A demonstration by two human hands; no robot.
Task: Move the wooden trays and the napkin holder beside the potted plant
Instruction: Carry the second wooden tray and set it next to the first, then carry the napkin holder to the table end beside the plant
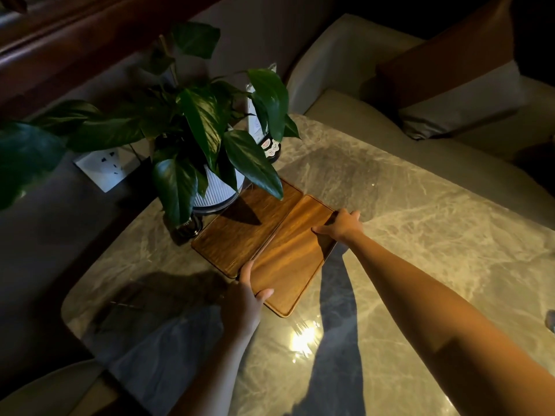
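Both hands (244, 298) (341, 225) grip the nearer tray (289, 259).

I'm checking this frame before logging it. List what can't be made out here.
- Napkin holder: none can be identified; a dark shape lies in shadow near the left hand.
- Pot: mostly hidden by leaves.
- Label behind the plant: print too small.
- Object at the right edge: cut off.
- Right hand: fingers under the tray rim hidden.

Both arms extended; left grip (247, 291) and right grip (341, 225) clamped, fingers curled.
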